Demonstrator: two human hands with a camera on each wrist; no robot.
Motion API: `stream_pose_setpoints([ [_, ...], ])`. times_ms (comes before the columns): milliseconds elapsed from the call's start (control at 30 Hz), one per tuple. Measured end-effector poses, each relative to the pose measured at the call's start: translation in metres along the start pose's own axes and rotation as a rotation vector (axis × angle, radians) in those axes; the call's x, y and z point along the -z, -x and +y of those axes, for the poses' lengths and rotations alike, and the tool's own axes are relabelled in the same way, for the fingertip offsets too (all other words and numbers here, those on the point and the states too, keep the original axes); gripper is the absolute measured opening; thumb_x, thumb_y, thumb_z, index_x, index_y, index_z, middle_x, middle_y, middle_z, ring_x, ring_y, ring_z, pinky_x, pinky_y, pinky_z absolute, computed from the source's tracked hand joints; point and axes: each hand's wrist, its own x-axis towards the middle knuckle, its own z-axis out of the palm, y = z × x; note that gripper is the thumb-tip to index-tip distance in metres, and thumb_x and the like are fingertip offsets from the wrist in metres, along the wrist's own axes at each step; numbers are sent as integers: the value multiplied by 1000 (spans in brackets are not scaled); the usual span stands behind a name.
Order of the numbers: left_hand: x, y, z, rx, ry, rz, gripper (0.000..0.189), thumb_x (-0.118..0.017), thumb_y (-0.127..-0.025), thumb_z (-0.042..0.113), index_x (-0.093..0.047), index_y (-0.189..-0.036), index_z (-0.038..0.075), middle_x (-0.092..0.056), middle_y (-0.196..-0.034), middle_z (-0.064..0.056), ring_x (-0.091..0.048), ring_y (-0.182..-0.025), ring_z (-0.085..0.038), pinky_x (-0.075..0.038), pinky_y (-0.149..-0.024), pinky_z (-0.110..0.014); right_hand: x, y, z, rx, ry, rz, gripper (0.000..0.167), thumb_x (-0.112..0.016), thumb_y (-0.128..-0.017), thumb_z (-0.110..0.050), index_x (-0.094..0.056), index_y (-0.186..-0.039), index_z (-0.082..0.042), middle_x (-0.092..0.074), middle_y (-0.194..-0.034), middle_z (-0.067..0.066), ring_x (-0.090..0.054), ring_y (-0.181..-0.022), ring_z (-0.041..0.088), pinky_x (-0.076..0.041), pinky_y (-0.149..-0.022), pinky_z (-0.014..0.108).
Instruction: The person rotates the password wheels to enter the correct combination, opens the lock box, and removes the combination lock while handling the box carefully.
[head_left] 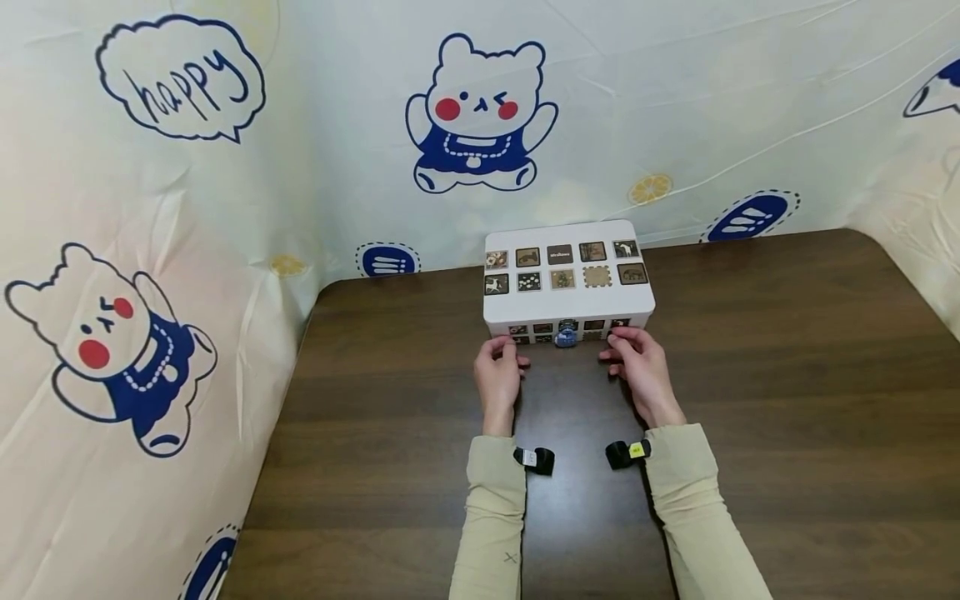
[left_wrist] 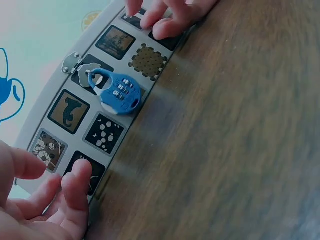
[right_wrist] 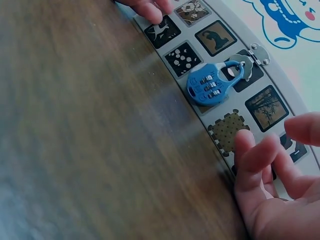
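Observation:
A white tin box [head_left: 561, 304] with small square pictures on its lid and front stands upright at the back of the table. From the metal clasp on its front hangs a blue combination padlock [left_wrist: 120, 93], with number dials facing outward. My left hand [head_left: 498, 382] is at the box's front left corner, its fingertips against or very near the front face. At the front right corner my right hand [head_left: 647, 379] is placed much the same way. Both hands have loosely bent fingers with thumbs apart. Neither grips the padlock, which sits between them.
The dark wooden table [head_left: 375, 433] extends around the box on both sides. Behind it and at the left hangs a pale printed curtain [head_left: 330, 167] with cartoon bears. A black strap with a small camera [head_left: 537, 460] sits on each wrist over the sleeves.

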Motion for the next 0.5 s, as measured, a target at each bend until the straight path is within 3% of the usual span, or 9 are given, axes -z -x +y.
stream_pose_setpoints([
  [300, 3, 6, 8, -17, 17, -55, 26, -49, -99, 13, -64, -114, -2, -67, -109, -20, -72, -79, -28, -56, -61, -27, 2, 5, -3, 39, 4, -37, 32, -54, -97, -13, -49, -122, 6, -58, -107, 4, -66, -84, 4, -54, -65, 19],
  [400, 15, 23, 33, -86, 25, -101, 27, -49, -100, 16, -63, -116, 0, -66, -114, -19, -71, -84, -30, -57, -69, -34, 8, 11, -3, 28, 5, -50, 31, -54, -98, -15, -51, -120, 6, -61, -105, 1, -67, -82, 4, -54, -66, 20],
  [500, 36, 53, 79, -242, -16, -211, 25, -50, -100, 19, -65, -114, 3, -68, -111, -16, -70, -87, -29, -56, -76, -39, 19, 19, -5, 25, 0, -60, 26, -54, -99, -17, -54, -115, 3, -65, -100, -3, -67, -82, 5, -55, -66, 21],
])
